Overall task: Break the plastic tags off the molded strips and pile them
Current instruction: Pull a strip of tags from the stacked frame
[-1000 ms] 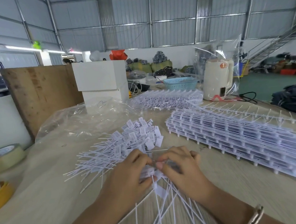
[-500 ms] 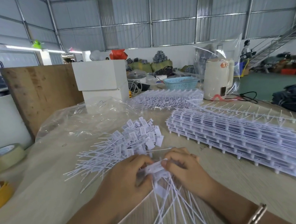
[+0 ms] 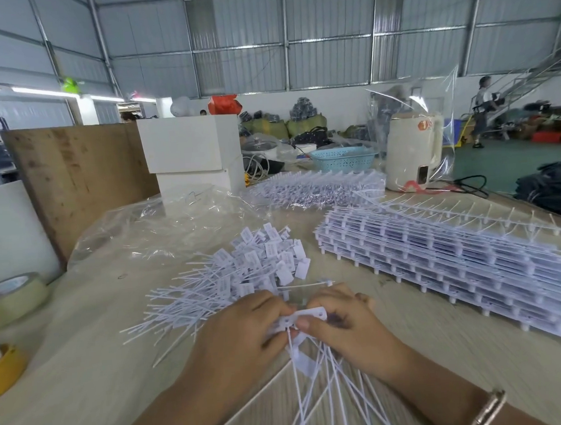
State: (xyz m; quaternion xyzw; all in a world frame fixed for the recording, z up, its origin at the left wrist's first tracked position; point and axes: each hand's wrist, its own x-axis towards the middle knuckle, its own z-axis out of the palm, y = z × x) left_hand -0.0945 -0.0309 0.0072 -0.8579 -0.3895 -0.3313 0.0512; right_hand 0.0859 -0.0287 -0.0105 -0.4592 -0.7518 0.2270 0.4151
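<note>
Both hands (image 3: 300,323) pinch 1 tag strip (image 3: 308,317) (strip mostly hidden by fingers).

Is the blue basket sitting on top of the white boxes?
No, the blue basket stands on the table to the right of the stacked white boxes, not on them.

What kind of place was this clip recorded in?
Most likely a warehouse or small factory floor. A corrugated metal wall and roof frame enclose an open hall, bundled goods sit along the far wall, and the work table holds stacks of molded strips beside a pile of tags.
</note>
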